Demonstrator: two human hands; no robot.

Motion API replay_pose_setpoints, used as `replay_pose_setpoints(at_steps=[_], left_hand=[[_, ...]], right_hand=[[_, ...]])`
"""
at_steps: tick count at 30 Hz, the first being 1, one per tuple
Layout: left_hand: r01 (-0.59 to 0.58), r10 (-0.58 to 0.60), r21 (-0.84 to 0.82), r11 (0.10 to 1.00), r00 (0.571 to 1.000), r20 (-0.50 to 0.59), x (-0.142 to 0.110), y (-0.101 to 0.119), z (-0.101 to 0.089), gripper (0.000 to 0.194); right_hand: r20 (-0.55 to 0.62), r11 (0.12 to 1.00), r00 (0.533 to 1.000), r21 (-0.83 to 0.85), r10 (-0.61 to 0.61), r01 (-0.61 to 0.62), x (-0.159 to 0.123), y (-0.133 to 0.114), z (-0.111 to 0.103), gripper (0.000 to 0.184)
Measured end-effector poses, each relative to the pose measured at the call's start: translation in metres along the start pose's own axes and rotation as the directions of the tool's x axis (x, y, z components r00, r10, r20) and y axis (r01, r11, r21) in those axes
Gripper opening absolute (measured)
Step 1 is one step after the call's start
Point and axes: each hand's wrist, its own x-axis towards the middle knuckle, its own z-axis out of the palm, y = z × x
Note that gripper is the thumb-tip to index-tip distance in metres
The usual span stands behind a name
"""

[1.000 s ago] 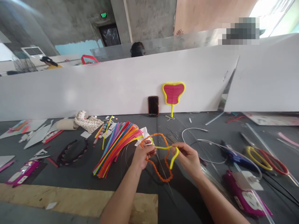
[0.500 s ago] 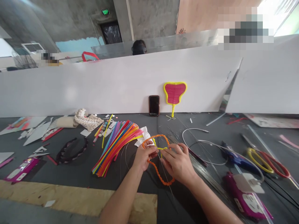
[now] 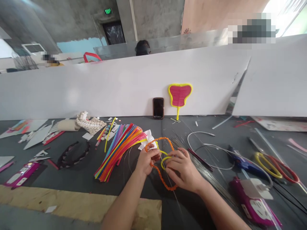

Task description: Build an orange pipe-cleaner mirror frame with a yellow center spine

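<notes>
My left hand [image 3: 146, 159] pinches the left side of an orange twisted pipe-cleaner frame [image 3: 163, 179], bent into a loop. From its fingertips a yellow pipe cleaner [image 3: 162, 163] curves in a small loop toward my right hand [image 3: 183, 169]. My right fingers are closed on that yellow strand, inside the frame's right side. A thin wire [image 3: 176, 197] runs down below the frame. Left of my hands lies a fanned bundle of colourful pipe cleaners [image 3: 117, 153], with a white crumpled paper [image 3: 149, 137] at its end.
A yellow-edged red fan [image 3: 177, 95] and a phone [image 3: 158, 108] lean on the white partition [image 3: 115, 89]. To the right lie straight wires [image 3: 208, 179], a glue gun [image 3: 247, 164], scissors [image 3: 271, 164] and a purple power strip [image 3: 254, 201]. A braided headband [image 3: 74, 156] lies left.
The yellow strand between my hands has gone from nearly straight to an open loop. My right hand has shifted slightly left and down; my left hand stays near the same spot.
</notes>
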Motion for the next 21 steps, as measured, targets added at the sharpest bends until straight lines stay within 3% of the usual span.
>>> replay_pose_setpoints(at_steps=[2, 3, 4, 6, 7, 9, 12, 14, 18, 21], left_hand=[[0.018, -0.018, -0.042, 0.999, 1.000, -0.005, 0.001, 0.002, -0.002, 0.044], [0.030, -0.031, -0.062, 0.998, 0.999, -0.010, 0.001, 0.003, -0.003, 0.043], [0.043, -0.044, -0.080, 0.996, 0.999, -0.015, 0.001, 0.003, -0.004, 0.043], [0.072, -0.073, -0.109, 0.991, 0.997, -0.005, 0.001, 0.003, -0.004, 0.041], [0.085, -0.084, -0.119, 0.989, 0.996, 0.013, 0.001, 0.003, -0.004, 0.040], [0.101, -0.094, -0.126, 0.987, 0.993, 0.065, -0.001, 0.001, -0.003, 0.039], [0.108, -0.094, -0.103, 0.989, 0.987, 0.129, -0.003, -0.002, 0.000, 0.040], [0.110, -0.098, -0.074, 0.991, 0.984, 0.146, -0.005, -0.004, 0.001, 0.043], [0.109, -0.097, -0.061, 0.992, 0.981, 0.168, -0.006, -0.005, 0.002, 0.043], [0.111, -0.090, -0.095, 0.989, 0.975, 0.204, -0.007, -0.005, 0.003, 0.043]], right_hand=[[-0.090, 0.984, 0.995, 0.175, 0.044, -0.028, -0.001, 0.004, -0.003, 0.015], [-0.152, 0.958, 0.980, 0.276, 0.125, -0.079, -0.001, 0.008, -0.004, 0.018], [-0.218, 0.911, 0.942, 0.381, 0.256, -0.159, -0.002, 0.011, -0.003, 0.022], [-0.261, 0.727, 0.774, 0.596, 0.577, -0.341, -0.002, 0.019, 0.002, 0.024], [-0.195, 0.600, 0.698, 0.694, 0.689, -0.398, -0.002, 0.022, 0.005, 0.024], [0.077, 0.327, 0.633, 0.805, 0.771, -0.496, 0.000, 0.025, 0.010, 0.030], [0.458, 0.039, 0.618, 0.783, 0.639, -0.621, 0.000, 0.023, 0.015, 0.037], [0.568, -0.066, 0.623, 0.765, 0.538, -0.641, 0.000, 0.020, 0.016, 0.038], [0.600, -0.209, 0.659, 0.791, 0.453, -0.576, -0.003, 0.019, 0.014, 0.030], [0.558, -0.244, 0.689, 0.827, 0.463, -0.506, -0.003, 0.022, 0.015, 0.028]])
